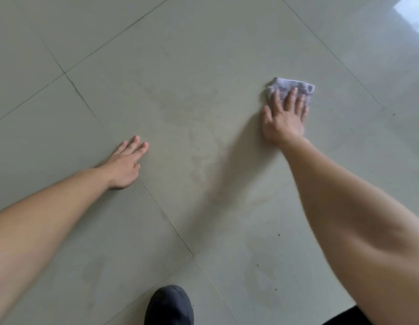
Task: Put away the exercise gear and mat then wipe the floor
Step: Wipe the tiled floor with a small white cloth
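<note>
Pressing a crumpled pale-grey cloth (290,89) flat at two o'clock, the right hand (284,119) lies fingers spread on the glossy grey-green tiled floor (203,78); the left hand (125,165) rests open-palmed at nine o'clock.

Pale grey-green floor tiles (203,66) with dark grout lines, a whitish-grey cloth (290,86), a black shoe (169,306).
</note>
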A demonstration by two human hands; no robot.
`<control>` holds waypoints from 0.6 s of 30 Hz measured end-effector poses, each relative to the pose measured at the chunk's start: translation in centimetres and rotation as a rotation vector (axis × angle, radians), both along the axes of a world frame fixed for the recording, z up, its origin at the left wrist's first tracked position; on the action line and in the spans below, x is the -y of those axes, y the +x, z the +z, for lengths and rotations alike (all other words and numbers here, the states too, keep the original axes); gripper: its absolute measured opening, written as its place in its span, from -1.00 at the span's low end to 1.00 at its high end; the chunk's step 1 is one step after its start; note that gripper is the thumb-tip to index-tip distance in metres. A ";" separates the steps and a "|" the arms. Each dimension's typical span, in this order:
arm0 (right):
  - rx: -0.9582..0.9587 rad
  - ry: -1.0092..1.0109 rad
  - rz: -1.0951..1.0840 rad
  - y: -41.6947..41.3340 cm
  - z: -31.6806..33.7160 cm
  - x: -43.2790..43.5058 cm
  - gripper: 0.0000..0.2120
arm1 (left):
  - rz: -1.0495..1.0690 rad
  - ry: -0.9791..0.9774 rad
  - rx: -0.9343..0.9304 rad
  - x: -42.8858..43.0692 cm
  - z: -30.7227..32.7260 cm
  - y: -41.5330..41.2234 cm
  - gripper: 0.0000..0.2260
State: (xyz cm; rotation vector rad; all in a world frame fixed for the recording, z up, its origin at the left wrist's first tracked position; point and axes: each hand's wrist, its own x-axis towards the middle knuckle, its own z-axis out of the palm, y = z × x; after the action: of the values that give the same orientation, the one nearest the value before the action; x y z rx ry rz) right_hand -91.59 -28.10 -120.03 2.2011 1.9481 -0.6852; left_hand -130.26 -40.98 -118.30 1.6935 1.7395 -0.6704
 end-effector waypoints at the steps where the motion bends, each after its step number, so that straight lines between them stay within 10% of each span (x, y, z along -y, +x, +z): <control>1: -0.020 0.033 0.057 -2.6 -0.3 0.6 -0.41 | -0.041 -0.038 -0.007 -0.4 0.3 -0.5 -0.41; 9: -0.216 0.073 0.757 -12.6 -0.7 7.4 -0.46 | -0.113 -0.099 -0.003 -1.2 1.8 -0.6 -0.45; 13: -0.091 0.106 0.344 -6.7 -0.9 -0.9 -0.45 | -0.037 -0.015 -0.010 -0.8 3.0 -0.3 -0.53; 18: -0.031 0.079 0.057 -10.7 -0.3 -4.9 -0.42 | 0.137 0.541 0.017 -4.1 1.7 -2.3 -0.52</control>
State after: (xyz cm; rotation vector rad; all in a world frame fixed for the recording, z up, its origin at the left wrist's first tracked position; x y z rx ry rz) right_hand -102.25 -23.22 -120.34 2.1816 2.0792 -0.6495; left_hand -132.59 -36.86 -116.59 1.8851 2.1310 -0.1199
